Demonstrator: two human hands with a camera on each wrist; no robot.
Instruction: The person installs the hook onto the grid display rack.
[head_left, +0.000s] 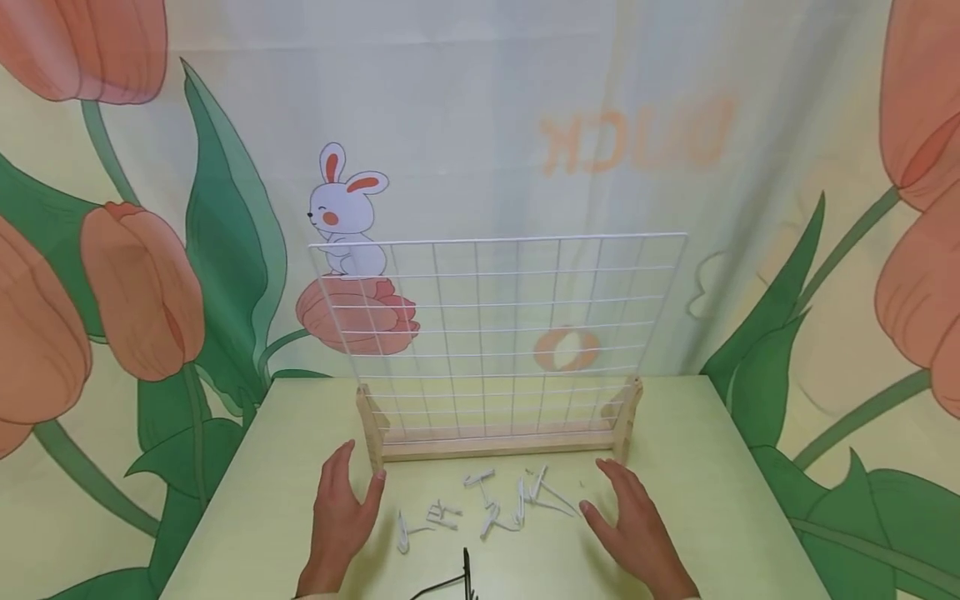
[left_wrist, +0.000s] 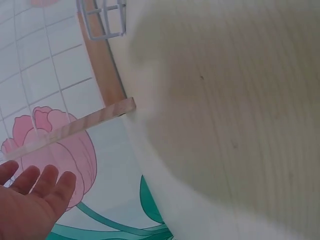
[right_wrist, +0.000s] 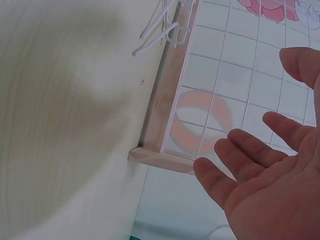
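Both hands hover over the table, fingers spread and holding nothing. My left hand (head_left: 343, 510) is near the left foot of a white wire grid panel (head_left: 495, 333) standing upright in a wooden base (head_left: 495, 444). Over on the other side, my right hand (head_left: 633, 525) is near the base's right foot. Between the hands lie several white wire hooks (head_left: 491, 521), scattered in front of the base. A small black wire piece (head_left: 467, 575) lies nearest me, cut off by the frame's lower edge. In the right wrist view, white hooks (right_wrist: 160, 40) lie beside the wooden base.
The pale yellow table (head_left: 247, 508) carries everything. Behind it hangs a curtain (head_left: 480, 108) printed with tulips and a rabbit, close behind the grid. The base's wooden end pieces (head_left: 626, 417) jut toward me at both sides.
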